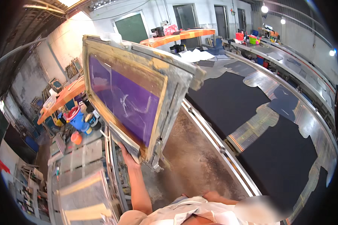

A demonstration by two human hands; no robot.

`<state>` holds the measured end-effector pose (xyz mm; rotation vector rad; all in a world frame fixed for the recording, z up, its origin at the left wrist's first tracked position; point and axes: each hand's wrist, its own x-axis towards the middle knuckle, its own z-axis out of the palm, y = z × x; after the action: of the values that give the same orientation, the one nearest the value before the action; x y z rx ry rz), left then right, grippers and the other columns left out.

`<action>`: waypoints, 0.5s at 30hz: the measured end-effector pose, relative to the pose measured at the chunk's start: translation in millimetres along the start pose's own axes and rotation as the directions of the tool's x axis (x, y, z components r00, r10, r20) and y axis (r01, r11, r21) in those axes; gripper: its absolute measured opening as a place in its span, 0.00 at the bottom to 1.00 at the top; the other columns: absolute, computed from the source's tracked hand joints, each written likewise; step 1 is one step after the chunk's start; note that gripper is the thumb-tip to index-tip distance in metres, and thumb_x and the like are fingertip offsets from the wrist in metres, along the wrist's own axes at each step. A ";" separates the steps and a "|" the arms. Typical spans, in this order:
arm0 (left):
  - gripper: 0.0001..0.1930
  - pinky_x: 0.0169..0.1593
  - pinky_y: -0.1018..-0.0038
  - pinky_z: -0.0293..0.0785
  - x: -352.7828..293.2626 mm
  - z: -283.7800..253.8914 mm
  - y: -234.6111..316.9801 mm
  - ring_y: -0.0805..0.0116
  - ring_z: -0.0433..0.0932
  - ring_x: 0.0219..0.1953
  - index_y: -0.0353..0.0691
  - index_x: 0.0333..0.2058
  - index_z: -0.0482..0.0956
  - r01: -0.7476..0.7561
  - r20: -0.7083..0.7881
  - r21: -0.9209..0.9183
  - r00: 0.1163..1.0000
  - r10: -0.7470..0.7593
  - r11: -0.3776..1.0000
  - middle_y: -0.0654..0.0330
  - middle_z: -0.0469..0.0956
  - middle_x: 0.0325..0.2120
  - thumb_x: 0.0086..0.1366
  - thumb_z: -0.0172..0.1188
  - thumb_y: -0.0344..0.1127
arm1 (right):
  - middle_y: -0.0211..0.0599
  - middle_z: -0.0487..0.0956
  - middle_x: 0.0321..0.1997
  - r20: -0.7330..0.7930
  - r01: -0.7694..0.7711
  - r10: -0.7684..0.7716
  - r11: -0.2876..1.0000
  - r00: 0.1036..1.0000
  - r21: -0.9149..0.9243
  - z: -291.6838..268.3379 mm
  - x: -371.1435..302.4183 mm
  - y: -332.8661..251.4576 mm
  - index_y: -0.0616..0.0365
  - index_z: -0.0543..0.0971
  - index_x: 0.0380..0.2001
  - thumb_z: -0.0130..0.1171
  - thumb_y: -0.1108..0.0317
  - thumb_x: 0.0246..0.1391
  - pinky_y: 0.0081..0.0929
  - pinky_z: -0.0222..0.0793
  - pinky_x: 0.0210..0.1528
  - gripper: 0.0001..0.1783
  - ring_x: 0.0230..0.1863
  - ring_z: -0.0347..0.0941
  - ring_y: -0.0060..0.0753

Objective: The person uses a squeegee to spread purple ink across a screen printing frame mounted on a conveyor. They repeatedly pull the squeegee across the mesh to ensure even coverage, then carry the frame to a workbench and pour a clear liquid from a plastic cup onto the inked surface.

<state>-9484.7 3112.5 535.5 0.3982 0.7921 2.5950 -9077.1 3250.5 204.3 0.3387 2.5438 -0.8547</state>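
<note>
Lengthwise, the purple screen frame [128, 100] slopes down rightward.

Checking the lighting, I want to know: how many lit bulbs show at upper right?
3: one bulb near the top, a second bulb just lower right, a third bulb farthest right. Others may be hidden.

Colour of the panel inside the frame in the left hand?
The panel is purple with pale marks; head view shows it.
</note>
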 end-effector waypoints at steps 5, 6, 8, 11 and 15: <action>0.36 0.69 0.59 0.63 176.6 22.7 7.7 0.58 0.64 0.68 0.44 0.70 0.60 -0.069 0.072 0.013 0.995 0.068 0.998 0.59 0.64 0.68 0.72 0.54 0.59 | 0.45 0.84 0.41 -0.510 0.212 -0.190 0.977 0.839 -0.016 -197.2 -34.2 -51.5 0.50 0.84 0.41 0.60 0.52 0.61 0.47 0.79 0.32 0.15 0.29 0.80 0.51; 0.36 0.69 0.58 0.63 202.7 22.4 1.9 0.57 0.65 0.68 0.44 0.70 0.60 -0.105 0.071 0.040 0.992 0.102 0.994 0.59 0.64 0.68 0.72 0.54 0.59 | 0.44 0.84 0.36 -0.560 0.165 -0.086 0.982 0.824 0.092 -223.1 -34.7 -62.2 0.52 0.84 0.38 0.62 0.53 0.60 0.45 0.77 0.30 0.15 0.26 0.79 0.48; 0.36 0.68 0.58 0.66 281.8 18.9 4.3 0.56 0.67 0.66 0.44 0.70 0.60 -0.094 0.126 0.003 0.988 0.093 0.996 0.59 0.65 0.68 0.72 0.54 0.59 | 0.42 0.82 0.25 -0.646 0.131 0.098 0.946 0.757 0.297 -292.5 -8.3 -78.9 0.55 0.84 0.32 0.65 0.54 0.57 0.42 0.73 0.25 0.15 0.19 0.76 0.43; 0.37 0.66 0.60 0.67 390.6 27.0 -13.4 0.58 0.68 0.65 0.44 0.70 0.60 -0.150 0.098 0.017 0.984 0.147 0.989 0.60 0.66 0.67 0.72 0.54 0.60 | 0.33 0.70 0.13 -0.578 0.000 0.502 0.755 0.644 0.656 -408.1 59.8 -70.2 0.65 0.78 0.20 0.70 0.61 0.53 0.29 0.56 0.21 0.19 0.18 0.60 0.20; 0.38 0.65 0.61 0.67 523.3 28.9 -20.2 0.60 0.69 0.64 0.43 0.70 0.59 -0.244 0.051 0.058 0.969 0.241 0.968 0.61 0.66 0.67 0.71 0.56 0.60 | 0.29 0.78 0.26 -0.577 0.403 0.600 0.413 0.555 0.817 -597.9 168.8 -55.5 0.59 0.80 0.25 0.63 0.61 0.60 0.28 0.77 0.25 0.14 0.28 0.76 0.21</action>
<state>-9928.9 3376.1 626.2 0.6037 0.8613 2.7791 -9437.7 3593.0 580.9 1.6440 2.2787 -2.5510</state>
